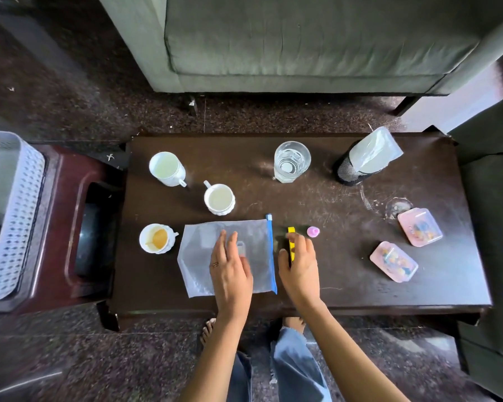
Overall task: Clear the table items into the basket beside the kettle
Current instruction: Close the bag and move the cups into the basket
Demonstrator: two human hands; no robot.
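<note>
Both hands are working the near edge: left hand [230,265] is lying flat, fingers spread, on the zip pouch [198,256]; right hand [298,262] is curling around a yellow stick [291,231]. Barely begun, I'd judge: cups [219,198], glass [291,161], pink boxes [394,265] are sitting on the table [331,274], white basket [15,213] waiting at left.

Single wide-angle head cam, close, looking steeply down over table [340,256] from near edge, sofa [302,39] opposite.

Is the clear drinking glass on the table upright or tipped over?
Upright: the clear drinking glass stands on its base on the dark wooden table, round mouth open toward the camera.
</note>
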